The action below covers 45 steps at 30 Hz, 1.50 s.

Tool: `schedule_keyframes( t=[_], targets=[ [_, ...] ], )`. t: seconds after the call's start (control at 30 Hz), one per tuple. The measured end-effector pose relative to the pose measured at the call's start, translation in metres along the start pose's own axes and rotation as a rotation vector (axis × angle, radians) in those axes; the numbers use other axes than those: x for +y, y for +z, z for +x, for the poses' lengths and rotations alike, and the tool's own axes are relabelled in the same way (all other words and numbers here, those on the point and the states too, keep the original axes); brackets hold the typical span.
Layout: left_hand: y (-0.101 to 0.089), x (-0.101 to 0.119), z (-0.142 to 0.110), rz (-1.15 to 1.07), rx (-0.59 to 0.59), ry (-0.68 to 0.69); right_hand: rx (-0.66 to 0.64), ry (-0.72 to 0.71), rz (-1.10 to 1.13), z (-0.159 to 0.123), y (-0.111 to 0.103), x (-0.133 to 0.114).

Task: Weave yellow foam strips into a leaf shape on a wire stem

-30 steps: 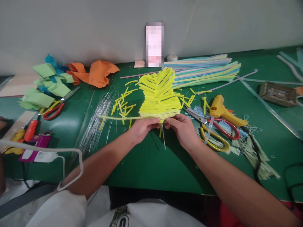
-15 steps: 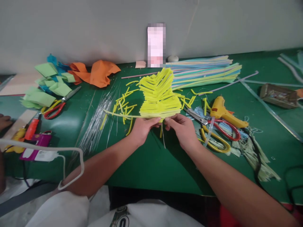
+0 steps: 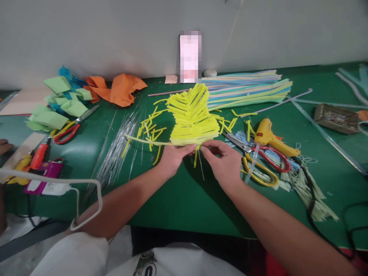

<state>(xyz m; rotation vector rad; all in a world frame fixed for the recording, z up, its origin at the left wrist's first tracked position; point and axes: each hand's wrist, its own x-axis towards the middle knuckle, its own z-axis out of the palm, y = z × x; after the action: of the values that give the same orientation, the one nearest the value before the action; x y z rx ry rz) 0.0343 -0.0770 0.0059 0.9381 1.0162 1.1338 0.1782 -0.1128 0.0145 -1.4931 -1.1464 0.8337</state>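
A leaf-shaped piece made of yellow pipe cleaners spans the space between my hands, its pointed lobes facing the wall. My left hand grips its near edge, thumb on top and fingers tucked beneath. At the lower right of that edge, my right hand is closed in a pinch near the centre stem; its fingertips are partly hidden. A long pale yellow pipe cleaner sticks out to the left. Below the fingers hang a short yellow end and a thin wire.
Cut yellow bits and thin wires lie left. Scissors, a yellow glue gun and tassels sit right. Behind are bundled pipe cleaners and a phone. Another person's hand shows far left.
My right hand has shifted slightly, its fingers more bent and raised near the stem. The hanging wire's lower end has swung to the right. My left hand keeps its grip.
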Motion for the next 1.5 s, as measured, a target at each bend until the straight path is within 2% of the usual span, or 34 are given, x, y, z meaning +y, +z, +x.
schedule_keyframes(
  t=[0.23, 0.63, 0.8, 1.1, 1.5],
  targets=[
    [-0.0011, -0.0024, 0.0008, 0.021, 0.013, 0.004, -0.009, 0.076, 0.011, 0.0008, -0.0005, -0.0008],
    [-0.0034, -0.0062, 0.0010, 0.071, 0.005, 0.038, -0.021, 0.072, 0.044, 0.0023, 0.0006, 0.0032],
    [-0.0047, -0.0083, 0.0018, 0.094, 0.004, 0.041, -0.019, 0.016, 0.001, 0.0020, 0.0002, 0.0043],
    [-0.0040, -0.0053, 0.0006, 0.105, 0.015, 0.044, 0.014, -0.179, -0.114, -0.0029, 0.0002, -0.0003],
    [-0.0027, -0.0044, 0.0003, 0.113, 0.027, 0.050, 0.004, -0.183, -0.136, -0.0039, 0.0005, -0.0024]
  ],
)
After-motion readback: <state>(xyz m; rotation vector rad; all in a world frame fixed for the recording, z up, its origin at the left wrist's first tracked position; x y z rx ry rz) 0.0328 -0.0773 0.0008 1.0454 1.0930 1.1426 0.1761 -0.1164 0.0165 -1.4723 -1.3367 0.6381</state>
